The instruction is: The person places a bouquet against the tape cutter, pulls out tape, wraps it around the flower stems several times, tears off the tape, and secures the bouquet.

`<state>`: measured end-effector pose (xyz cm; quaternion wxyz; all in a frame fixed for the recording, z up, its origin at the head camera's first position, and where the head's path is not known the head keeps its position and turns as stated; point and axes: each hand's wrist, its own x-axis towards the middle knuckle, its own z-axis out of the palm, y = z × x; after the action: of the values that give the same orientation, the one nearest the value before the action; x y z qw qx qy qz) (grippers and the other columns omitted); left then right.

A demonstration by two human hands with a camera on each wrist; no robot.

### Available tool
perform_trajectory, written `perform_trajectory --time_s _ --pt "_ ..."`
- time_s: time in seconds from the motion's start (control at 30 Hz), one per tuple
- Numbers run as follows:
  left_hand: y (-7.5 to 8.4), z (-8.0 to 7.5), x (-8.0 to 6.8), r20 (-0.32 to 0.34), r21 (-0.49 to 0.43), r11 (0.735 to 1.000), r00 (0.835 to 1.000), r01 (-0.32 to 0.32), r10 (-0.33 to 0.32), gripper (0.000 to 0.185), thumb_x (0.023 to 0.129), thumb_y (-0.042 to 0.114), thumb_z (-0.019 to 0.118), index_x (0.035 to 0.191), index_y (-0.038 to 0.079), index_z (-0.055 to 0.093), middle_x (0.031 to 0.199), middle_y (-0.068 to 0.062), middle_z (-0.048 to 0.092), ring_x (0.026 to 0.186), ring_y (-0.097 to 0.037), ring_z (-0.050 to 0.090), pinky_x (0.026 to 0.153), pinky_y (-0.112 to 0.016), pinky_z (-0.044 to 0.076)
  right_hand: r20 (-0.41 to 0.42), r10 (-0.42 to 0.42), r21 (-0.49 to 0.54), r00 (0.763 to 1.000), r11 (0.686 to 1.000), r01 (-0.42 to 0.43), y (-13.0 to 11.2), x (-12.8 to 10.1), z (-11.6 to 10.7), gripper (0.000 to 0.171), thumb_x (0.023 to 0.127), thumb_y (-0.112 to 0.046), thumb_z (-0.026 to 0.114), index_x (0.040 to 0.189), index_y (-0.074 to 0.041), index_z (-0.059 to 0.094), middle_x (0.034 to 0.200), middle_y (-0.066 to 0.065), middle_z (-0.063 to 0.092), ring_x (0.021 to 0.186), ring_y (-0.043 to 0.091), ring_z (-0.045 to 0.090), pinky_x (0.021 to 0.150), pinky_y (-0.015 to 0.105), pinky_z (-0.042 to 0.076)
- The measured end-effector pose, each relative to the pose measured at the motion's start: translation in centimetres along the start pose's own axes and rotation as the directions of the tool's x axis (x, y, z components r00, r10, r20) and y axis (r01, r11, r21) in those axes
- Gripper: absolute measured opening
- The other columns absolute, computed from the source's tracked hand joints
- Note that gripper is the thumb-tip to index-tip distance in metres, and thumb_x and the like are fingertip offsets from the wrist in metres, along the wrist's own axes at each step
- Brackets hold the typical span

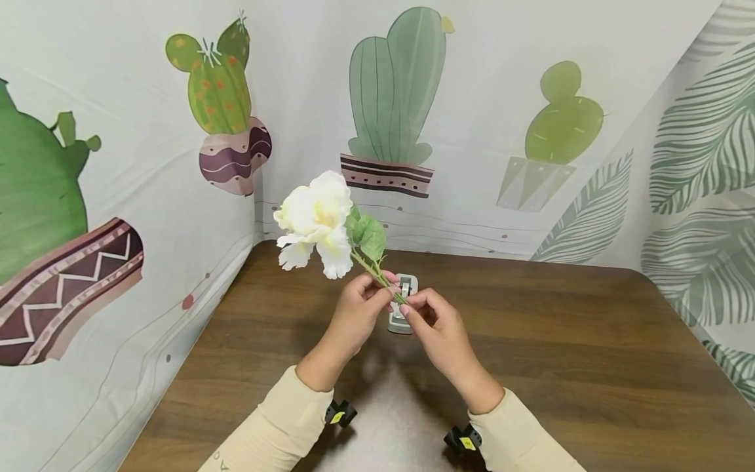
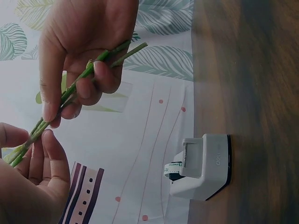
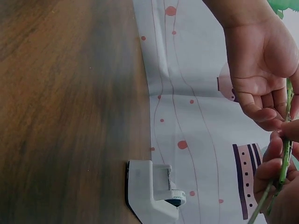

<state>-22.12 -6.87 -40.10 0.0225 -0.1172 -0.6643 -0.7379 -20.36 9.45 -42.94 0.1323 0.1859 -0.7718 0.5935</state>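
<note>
A white flower (image 1: 315, 219) with green leaves (image 1: 368, 236) is held up above the table, tilted to the left. My left hand (image 1: 356, 311) pinches its green stem (image 1: 371, 269) below the leaves. Close beside it, my right hand (image 1: 439, 331) holds the lower part between thumb and fingers. In the left wrist view, two stem ends (image 2: 135, 50) stick out past the right hand (image 2: 86, 42); the left hand (image 2: 35, 182) grips further up. Behind the hands a grey-white tape dispenser (image 1: 401, 321) stands on the table, partly hidden; its tape roll (image 2: 174, 170) shows in the left wrist view.
The brown wooden table (image 1: 542, 341) extends around the hands. White cloth printed with cacti and leaves (image 1: 472, 98) hangs along its back and sides. Black wrist cameras (image 1: 342, 414) sit by the cream sleeves (image 1: 277, 419).
</note>
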Motion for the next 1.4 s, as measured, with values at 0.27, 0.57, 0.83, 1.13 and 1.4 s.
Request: perform_trajectory --time_s 0.27,0.57,0.83,1.13,1.4 --pt "-0.1 -0.08 -0.03 0.001 -0.011 1.0 1.0 -0.028 0.028 0.021 0.095 0.003 0.06 0.114 -0.005 0.065 0.094 -0.002 0.063 0.078 -0.011 0.061 0.074 -0.032 0.057 -0.019 -0.026 -0.003 0.999 1.0 0.025 -0.22 -0.06 -0.15 0.011 0.1 -0.015 0.064 0.102 -0.006 0.069 0.086 0.008 0.06 0.072 0.009 0.053 0.06 0.022 0.047" --pt "-0.08 0.0 -0.09 -0.008 -0.02 1.0 1.0 -0.018 0.018 0.023 0.095 0.002 0.058 0.115 -0.008 0.063 0.093 -0.004 0.062 0.078 -0.011 0.061 0.072 -0.029 0.056 -0.011 -0.02 -0.012 1.0 1.0 0.02 -0.35 -0.01 -0.04 0.011 0.097 -0.016 0.068 0.106 -0.009 0.07 0.096 0.009 0.066 0.077 0.011 0.059 0.063 0.021 0.05" --pt "0.02 0.03 -0.16 -0.009 -0.021 1.0 1.0 -0.004 0.003 0.023 0.092 -0.001 0.061 0.114 -0.006 0.064 0.093 -0.003 0.064 0.082 -0.015 0.062 0.07 -0.023 0.054 -0.01 -0.016 -0.026 1.0 1.0 0.016 -0.29 -0.04 -0.02 0.012 0.096 -0.015 0.07 0.106 -0.009 0.069 0.097 0.008 0.065 0.078 0.012 0.059 0.065 0.022 0.05" --pt "-0.01 0.25 -0.05 0.001 -0.03 0.999 1.0 -0.021 0.021 0.019 0.095 0.001 0.058 0.112 -0.005 0.065 0.093 -0.003 0.063 0.079 -0.011 0.062 0.072 -0.028 0.056 -0.012 -0.021 -0.033 1.0 0.999 0.021 -0.26 -0.06 -0.06 0.012 0.095 -0.015 0.07 0.106 -0.01 0.067 0.097 0.008 0.064 0.082 0.012 0.06 0.068 0.022 0.05" --pt "0.13 0.28 -0.15 0.005 -0.035 0.999 1.0 -0.021 0.021 0.017 0.095 0.0 0.058 0.11 -0.006 0.064 0.089 -0.003 0.061 0.074 -0.011 0.061 0.07 -0.024 0.056 0.005 -0.014 -0.034 1.0 0.999 0.014 -0.36 -0.14 0.04 0.013 0.095 -0.015 0.071 0.106 -0.01 0.067 0.099 0.008 0.065 0.084 0.014 0.062 0.07 0.024 0.054"
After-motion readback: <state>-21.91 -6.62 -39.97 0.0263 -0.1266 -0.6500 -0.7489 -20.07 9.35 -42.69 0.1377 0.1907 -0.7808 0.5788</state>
